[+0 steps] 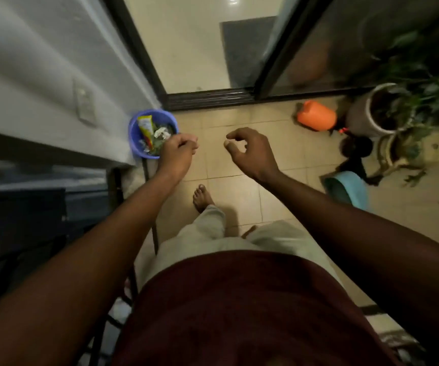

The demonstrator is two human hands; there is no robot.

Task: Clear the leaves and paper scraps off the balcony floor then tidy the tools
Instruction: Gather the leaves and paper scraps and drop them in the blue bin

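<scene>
A blue plastic basin (136,130) stands on the tiled floor against the grey wall, left of the doorway. It holds white paper scraps (161,133), some green leaves and a yellow tube (146,128). My left hand (177,154) hovers over the basin's near right rim with its fingers curled in; nothing shows in its grasp. My right hand (250,149) hangs over the bare tiles at centre, fingers loosely curled and holding nothing.
An orange jug (317,116) lies on the floor at the right. Potted plants (382,112) and a light-blue tub (347,187) crowd the right side. The sliding door track (210,99) runs across ahead. A dark metal frame (155,233) stands at my left.
</scene>
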